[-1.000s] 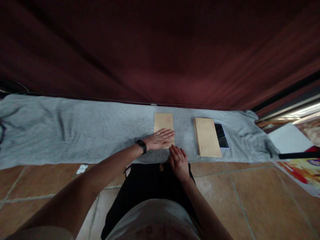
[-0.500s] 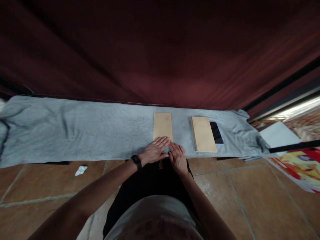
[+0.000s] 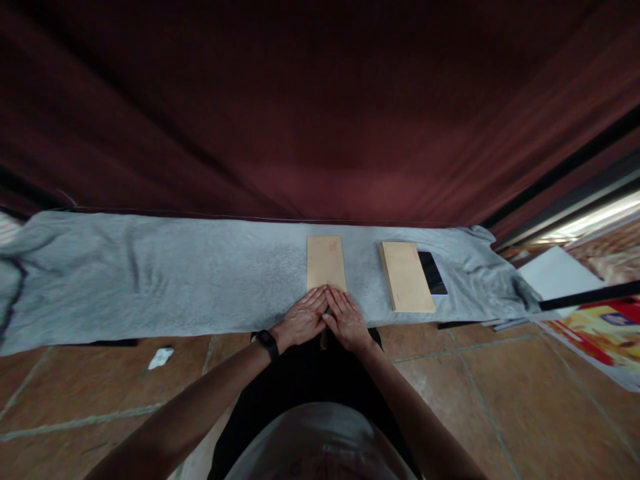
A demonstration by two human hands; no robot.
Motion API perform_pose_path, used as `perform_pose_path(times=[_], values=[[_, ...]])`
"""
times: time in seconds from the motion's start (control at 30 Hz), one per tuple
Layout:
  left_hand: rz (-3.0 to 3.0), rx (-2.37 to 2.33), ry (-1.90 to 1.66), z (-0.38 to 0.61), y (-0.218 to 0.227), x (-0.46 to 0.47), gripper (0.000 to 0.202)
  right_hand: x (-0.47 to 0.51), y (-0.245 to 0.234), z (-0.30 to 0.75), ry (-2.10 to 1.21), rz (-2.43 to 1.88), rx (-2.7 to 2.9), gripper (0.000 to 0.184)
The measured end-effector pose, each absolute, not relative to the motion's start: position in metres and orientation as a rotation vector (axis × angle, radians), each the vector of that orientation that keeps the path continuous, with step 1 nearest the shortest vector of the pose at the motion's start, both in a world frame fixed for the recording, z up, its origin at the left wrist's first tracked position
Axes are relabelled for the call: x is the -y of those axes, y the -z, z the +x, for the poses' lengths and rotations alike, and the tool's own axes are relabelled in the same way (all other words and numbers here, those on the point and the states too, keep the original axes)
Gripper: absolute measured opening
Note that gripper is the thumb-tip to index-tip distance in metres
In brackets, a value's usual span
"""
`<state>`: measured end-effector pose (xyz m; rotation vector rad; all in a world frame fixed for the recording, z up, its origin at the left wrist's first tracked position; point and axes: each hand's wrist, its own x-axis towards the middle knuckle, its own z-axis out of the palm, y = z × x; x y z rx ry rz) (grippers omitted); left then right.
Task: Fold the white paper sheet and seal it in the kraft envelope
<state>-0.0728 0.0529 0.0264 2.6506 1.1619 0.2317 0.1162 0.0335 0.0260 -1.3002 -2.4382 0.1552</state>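
A tan envelope (image 3: 326, 261) lies lengthwise on a long grey cloth (image 3: 150, 280) spread over the tiled floor. My left hand (image 3: 302, 317), with a black band on its wrist, rests flat on the envelope's near end, fingers stretched out. Beside it, touching, my right hand (image 3: 345, 319) also lies flat on that near end with its fingers extended. The near end of the envelope is hidden under both hands. To the right on the cloth is a stack of tan envelopes (image 3: 406, 275), with a dark phone (image 3: 433, 272) against its right side.
A dark red curtain (image 3: 320, 120) hangs behind the cloth. White sheets (image 3: 553, 270) and a colourful printed sheet (image 3: 603, 330) lie at the right. A small white scrap (image 3: 161, 358) sits on the tiles at the left. My black-clothed lap is just below the hands.
My left hand slid back along the envelope toward me, and my right hand moved left until the two met on the envelope's near end. The view also shifted slightly.
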Motion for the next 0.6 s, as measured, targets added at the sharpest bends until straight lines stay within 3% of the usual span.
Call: perform_pose_path(times=[0.13,0.37,0.6], values=[[2.701,-1.12,-0.228,-0.083,-0.032,-0.051,0.065,-0.029,-0.025,0.135,-0.151,-1.229,2.519,0.065],[2.677,-1.138,-0.193,-0.09,-0.042,-0.056,0.055,-0.023,-0.024,0.142,-0.153,-1.261,2.47,0.057],[2.723,-1.087,-0.252,-0.058,-0.046,-0.146,0.056,-0.024,-0.025,0.136,-0.146,-1.277,2.409,0.053]])
